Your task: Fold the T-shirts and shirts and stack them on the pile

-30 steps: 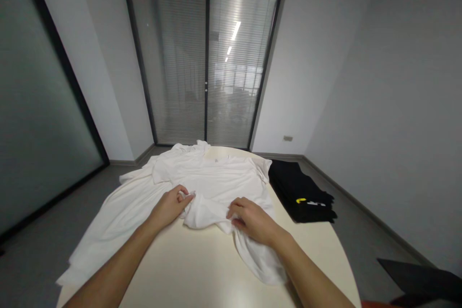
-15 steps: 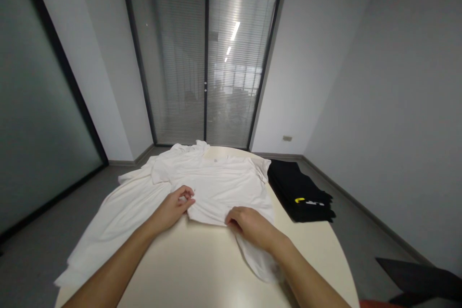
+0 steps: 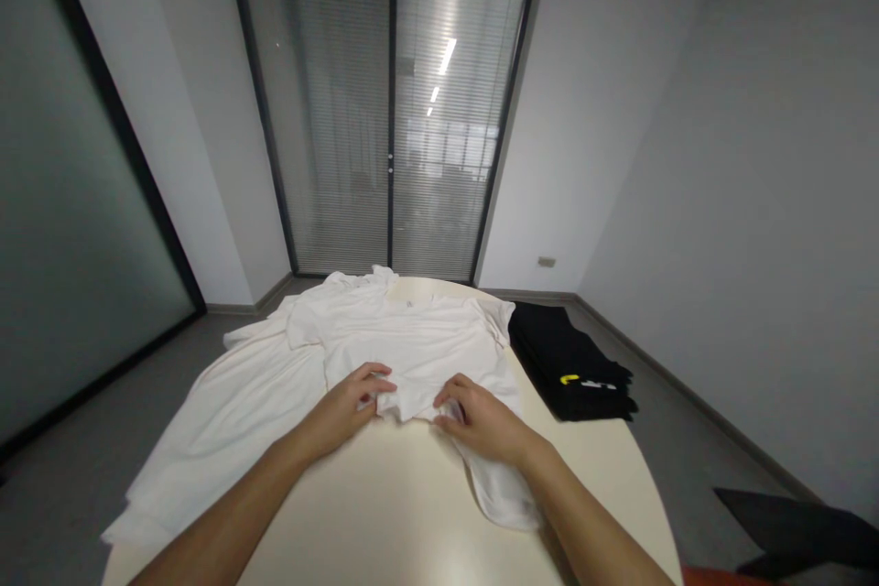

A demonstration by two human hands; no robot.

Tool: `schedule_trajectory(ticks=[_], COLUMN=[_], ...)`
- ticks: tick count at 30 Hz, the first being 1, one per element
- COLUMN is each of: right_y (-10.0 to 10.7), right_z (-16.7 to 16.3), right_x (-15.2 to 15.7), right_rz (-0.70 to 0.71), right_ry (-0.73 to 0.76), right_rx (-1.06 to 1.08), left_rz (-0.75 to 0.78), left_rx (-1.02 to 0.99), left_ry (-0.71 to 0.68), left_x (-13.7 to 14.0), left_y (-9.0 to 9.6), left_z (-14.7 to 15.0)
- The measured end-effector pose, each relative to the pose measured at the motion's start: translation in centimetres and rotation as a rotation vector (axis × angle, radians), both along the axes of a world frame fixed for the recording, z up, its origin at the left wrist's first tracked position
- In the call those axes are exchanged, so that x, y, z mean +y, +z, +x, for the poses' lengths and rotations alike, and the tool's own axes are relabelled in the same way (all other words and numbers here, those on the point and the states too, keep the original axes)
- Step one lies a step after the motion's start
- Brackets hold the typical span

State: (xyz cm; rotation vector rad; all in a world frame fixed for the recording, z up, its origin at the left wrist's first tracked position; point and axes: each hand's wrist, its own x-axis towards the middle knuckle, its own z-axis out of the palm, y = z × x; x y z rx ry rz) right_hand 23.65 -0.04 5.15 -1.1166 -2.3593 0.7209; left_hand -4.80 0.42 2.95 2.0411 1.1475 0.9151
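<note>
A white T-shirt lies spread on the table, its near edge bunched up between my hands. My left hand has its fingers curled over the left part of that edge, with the thumb below. At the right part, my right hand pinches the cloth between thumb and fingers. A loose flap of white cloth hangs down beside my right wrist. More white clothing lies along the left side, partly under the T-shirt and behind my left forearm.
The round cream table holds a folded black garment stack with yellow and white marks at the right. A dark chair part stands low on the right. Beyond are glass doors with blinds and plain walls.
My left hand has moved right along the near edge, closer to my right hand. The edge between them has bunched up. My right hand's fingers have shifted slightly on the cloth.
</note>
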Motion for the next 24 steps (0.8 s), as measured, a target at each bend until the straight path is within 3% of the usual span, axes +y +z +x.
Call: schedule_trajectory(ticks=[3,6,10,17,19,24], right_y=[0.8,1.3,1.4,2.3,2.7,2.6], right_z=[0.6,1.3,2.5,4.7,4.9,5.4], right_x=[-0.6,-0.6,0.3,1.5,1.2,0.1], right_rz=[-0.081,-0.093,-0.002,0.196,0.135,-0.204], right_ry=[0.086,0.116,0.119,-0.052,-0.054,0.006], right_rx=[-0.072,-0.094,-0.037,-0.065,-0.072,-0.165], left_rz=[0.041,0.008,-0.134,-0.197,-0.199,-0.197], left_rx=[0.003,-0.118,-0.283,-0.408,-0.417,-0.461], left_ry=[0.047,0.206,0.403,0.52,0.525,0.531], left_x=[0.2,0.8,1.6,2.3,2.4,2.6], left_y=[0.1,0.1,-0.2,-0.9,-1.1,-1.2], left_z=[-0.1,-0.3,-0.6,-1.0,-1.1,-1.3])
